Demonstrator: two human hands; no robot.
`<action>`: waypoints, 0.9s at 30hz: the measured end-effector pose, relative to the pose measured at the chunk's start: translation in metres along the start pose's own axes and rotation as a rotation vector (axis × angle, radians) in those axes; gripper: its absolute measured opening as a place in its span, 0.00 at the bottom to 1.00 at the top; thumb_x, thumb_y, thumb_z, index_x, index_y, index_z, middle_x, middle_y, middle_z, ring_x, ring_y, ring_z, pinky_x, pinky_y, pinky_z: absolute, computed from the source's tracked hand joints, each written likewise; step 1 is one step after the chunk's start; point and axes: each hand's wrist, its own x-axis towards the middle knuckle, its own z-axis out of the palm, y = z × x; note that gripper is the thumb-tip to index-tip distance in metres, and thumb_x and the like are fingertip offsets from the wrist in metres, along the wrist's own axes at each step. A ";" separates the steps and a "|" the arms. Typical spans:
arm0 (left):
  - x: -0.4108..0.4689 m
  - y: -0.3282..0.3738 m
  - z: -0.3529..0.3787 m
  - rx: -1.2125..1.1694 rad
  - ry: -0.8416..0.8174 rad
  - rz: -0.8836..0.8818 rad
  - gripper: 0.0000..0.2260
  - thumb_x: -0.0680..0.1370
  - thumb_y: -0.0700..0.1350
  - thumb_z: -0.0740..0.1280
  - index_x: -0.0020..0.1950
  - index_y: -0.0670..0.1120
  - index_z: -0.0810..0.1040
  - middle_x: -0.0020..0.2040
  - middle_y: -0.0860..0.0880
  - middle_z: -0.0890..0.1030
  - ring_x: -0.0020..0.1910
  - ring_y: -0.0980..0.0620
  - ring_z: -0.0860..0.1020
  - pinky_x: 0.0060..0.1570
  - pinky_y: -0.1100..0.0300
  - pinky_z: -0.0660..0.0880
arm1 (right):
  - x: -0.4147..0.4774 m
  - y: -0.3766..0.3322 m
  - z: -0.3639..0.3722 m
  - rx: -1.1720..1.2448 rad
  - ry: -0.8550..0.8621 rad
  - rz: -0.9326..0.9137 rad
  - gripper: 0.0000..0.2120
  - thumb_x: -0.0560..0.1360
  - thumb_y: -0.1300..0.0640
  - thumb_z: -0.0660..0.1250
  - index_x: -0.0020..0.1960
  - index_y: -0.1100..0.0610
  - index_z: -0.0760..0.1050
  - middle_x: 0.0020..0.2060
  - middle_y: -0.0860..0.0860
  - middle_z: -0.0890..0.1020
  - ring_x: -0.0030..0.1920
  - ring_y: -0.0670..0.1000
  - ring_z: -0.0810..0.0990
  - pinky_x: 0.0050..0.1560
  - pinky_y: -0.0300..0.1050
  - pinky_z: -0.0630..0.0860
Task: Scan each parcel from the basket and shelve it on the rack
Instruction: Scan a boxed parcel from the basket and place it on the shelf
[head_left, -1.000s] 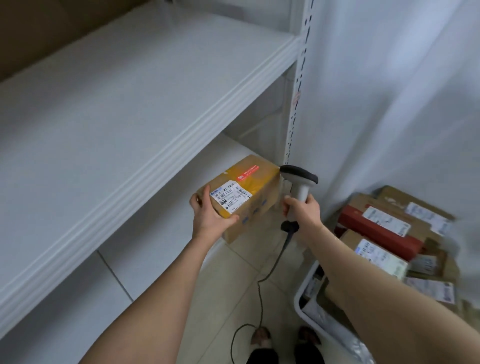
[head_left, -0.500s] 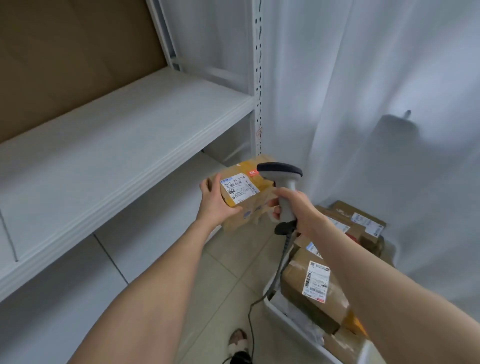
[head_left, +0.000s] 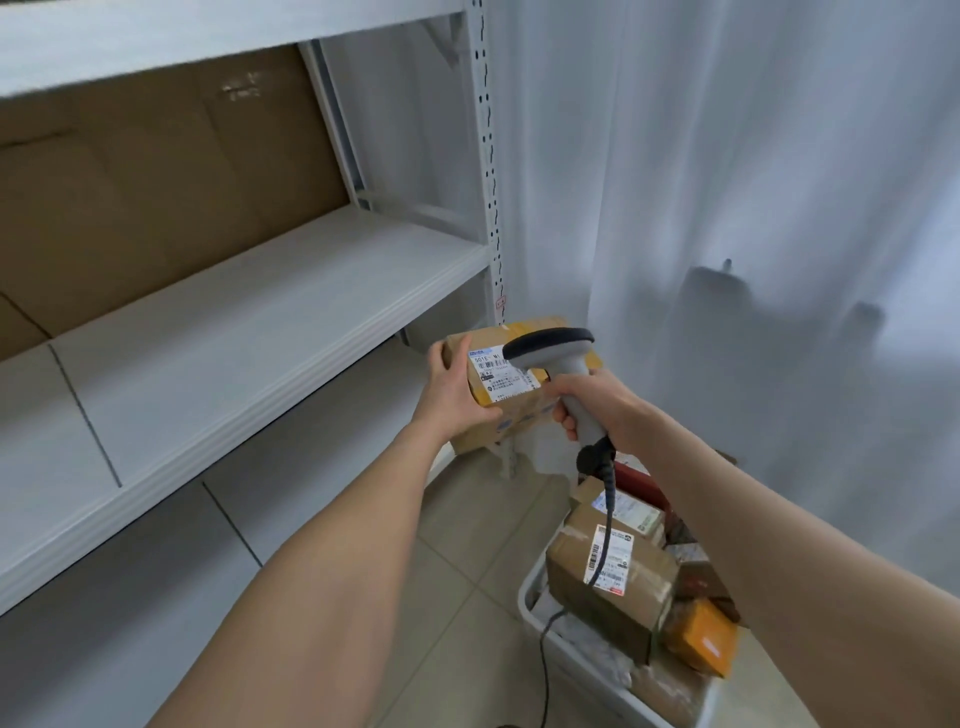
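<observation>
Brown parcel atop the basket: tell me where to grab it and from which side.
Likely from above, a grip spanning the brown parcel across its width: it lies label-up atop the basket, top face free. Mind the scanner cable hanging across its label.

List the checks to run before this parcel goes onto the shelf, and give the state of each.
1. Grip on the parcel: the left hand grips its left end. Ok.
2. Scanner aim: the right hand grips the scanner, whose head sits over the label. Ok.
3. Scan registered: no light or readout is visible. Cannot tell.
4. Room on the shelf: there is bare board to the parcel's left. Ok.
5. Cable: it hangs from the scanner across the other parcels in the basket and might snag. Not ok.
</observation>
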 end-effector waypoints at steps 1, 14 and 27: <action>-0.001 0.002 -0.002 0.000 0.003 0.003 0.52 0.63 0.52 0.79 0.77 0.52 0.49 0.73 0.52 0.45 0.71 0.44 0.62 0.68 0.53 0.66 | -0.005 -0.003 0.000 -0.017 0.007 -0.006 0.07 0.74 0.61 0.68 0.48 0.63 0.72 0.29 0.54 0.75 0.24 0.49 0.71 0.26 0.41 0.72; -0.004 0.023 -0.029 0.081 0.039 0.007 0.50 0.65 0.50 0.79 0.77 0.53 0.49 0.75 0.48 0.47 0.71 0.42 0.64 0.66 0.49 0.70 | -0.036 -0.035 -0.004 -0.007 0.053 -0.034 0.09 0.75 0.60 0.67 0.52 0.64 0.75 0.25 0.52 0.76 0.22 0.46 0.72 0.25 0.37 0.73; 0.000 0.031 -0.039 0.107 0.064 0.014 0.50 0.66 0.50 0.78 0.77 0.53 0.48 0.74 0.46 0.49 0.72 0.42 0.62 0.65 0.47 0.71 | -0.046 -0.051 -0.012 -0.066 0.010 -0.061 0.06 0.76 0.58 0.66 0.49 0.61 0.75 0.25 0.50 0.76 0.22 0.45 0.72 0.25 0.37 0.73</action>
